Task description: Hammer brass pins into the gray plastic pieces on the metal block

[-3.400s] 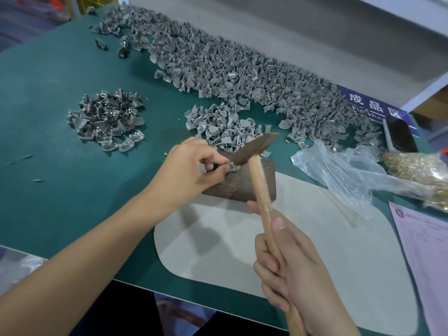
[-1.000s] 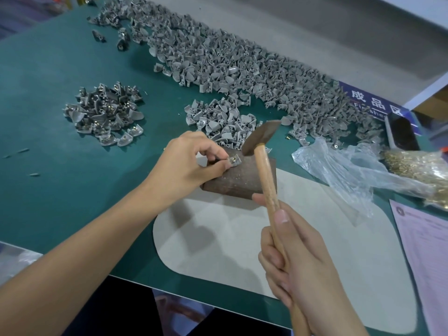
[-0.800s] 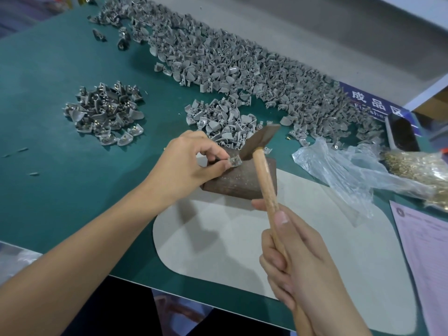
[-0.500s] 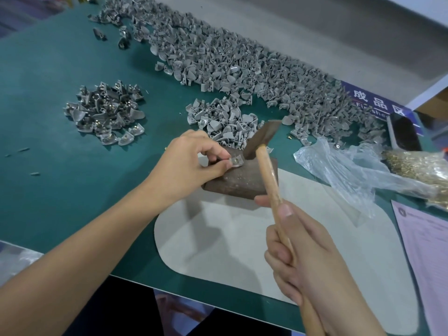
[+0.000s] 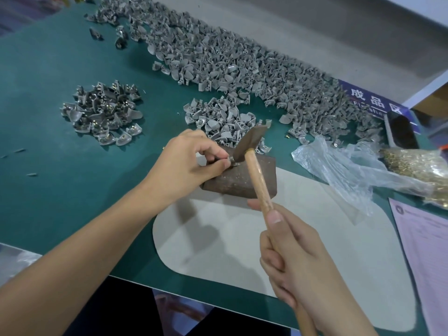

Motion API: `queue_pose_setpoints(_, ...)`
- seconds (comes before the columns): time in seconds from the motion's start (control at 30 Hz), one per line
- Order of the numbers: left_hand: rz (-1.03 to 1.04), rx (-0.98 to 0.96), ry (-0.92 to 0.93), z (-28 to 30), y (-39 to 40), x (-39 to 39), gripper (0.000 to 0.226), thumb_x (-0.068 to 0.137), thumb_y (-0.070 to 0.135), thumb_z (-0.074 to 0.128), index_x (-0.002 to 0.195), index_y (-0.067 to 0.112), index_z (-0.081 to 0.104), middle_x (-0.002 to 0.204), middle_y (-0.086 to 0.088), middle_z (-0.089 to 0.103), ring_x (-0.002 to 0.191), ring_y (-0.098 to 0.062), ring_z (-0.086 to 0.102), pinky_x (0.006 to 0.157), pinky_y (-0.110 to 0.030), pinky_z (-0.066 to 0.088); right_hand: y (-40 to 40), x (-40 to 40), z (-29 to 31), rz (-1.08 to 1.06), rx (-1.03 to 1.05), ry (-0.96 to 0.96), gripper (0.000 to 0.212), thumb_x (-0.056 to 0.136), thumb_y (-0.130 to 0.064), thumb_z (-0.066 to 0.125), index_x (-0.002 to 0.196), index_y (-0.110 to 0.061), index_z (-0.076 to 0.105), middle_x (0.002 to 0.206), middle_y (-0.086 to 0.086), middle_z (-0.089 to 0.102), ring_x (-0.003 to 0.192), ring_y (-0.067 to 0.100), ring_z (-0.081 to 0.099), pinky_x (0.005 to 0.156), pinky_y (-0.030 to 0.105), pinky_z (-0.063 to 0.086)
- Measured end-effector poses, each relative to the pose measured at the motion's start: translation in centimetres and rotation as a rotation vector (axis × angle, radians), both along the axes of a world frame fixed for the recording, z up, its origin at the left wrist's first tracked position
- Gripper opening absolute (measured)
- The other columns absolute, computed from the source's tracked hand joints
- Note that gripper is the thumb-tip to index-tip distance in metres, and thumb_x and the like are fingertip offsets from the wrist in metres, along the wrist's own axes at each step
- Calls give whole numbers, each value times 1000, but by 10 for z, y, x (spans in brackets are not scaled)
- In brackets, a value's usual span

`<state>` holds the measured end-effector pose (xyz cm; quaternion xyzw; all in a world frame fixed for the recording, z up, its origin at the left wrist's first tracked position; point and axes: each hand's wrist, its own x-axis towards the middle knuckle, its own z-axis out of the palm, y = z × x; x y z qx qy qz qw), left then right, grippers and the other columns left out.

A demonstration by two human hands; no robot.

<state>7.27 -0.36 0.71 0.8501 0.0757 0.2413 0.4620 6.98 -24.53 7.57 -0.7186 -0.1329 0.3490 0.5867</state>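
A dark rusty metal block (image 5: 242, 180) sits at the far edge of a pale grey mat (image 5: 242, 251). My left hand (image 5: 186, 166) pinches a small gray plastic piece (image 5: 231, 161) on the block's top left corner. My right hand (image 5: 305, 265) grips the wooden handle of a hammer (image 5: 252, 146), whose head is down on the piece. The brass pin itself is hidden under the hammer head.
A long heap of gray pieces (image 5: 242, 66) runs along the back, a smaller pile (image 5: 223, 122) lies just behind the block, and a pile with brass pins fitted (image 5: 104, 115) lies at the left. A clear plastic bag (image 5: 344, 170), loose brass pins (image 5: 421, 166) and a paper sheet (image 5: 426, 251) are at the right.
The hammer head has come down from just above the block onto the piece. My left hand has kept its pinch at the same spot.
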Motion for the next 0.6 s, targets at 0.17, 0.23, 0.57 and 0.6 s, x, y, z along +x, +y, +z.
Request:
queue_pose_setpoints(0.17,12,6,10,-1,0,0,4,85,33,82,84,34,79,76,11,61,88,-8,58,81,-30,47,3,-1,-2,-37,57,-56,34,101,-56,46,122,-41,69,57,-3,33,39,13,20,40,16,31)
queue_pose_setpoints(0.23,13,-8,7,-1,0,0,4,85,32,83,85,33,79,77,10,62,90,-9,58,81,-31,47,4,1,-1,-14,5,-24,33,102,-60,48,117,-42,71,57,-2,34,40,13,22,39,17,29)
queue_pose_setpoints(0.57,6,-13,-5,0,-2,0,4,85,30,83,85,30,79,77,6,63,88,-14,59,82,-35,48,2,2,3,-37,16,-2,37,101,-61,48,116,-37,72,57,-2,34,39,13,21,40,16,31)
queue_pose_setpoints(0.6,8,-5,-2,-1,-1,0,4,85,30,83,84,31,79,77,6,63,88,-13,58,82,-35,48,3,2,3,-42,50,-2,37,103,-61,48,118,-36,72,57,-2,33,39,13,20,40,16,31)
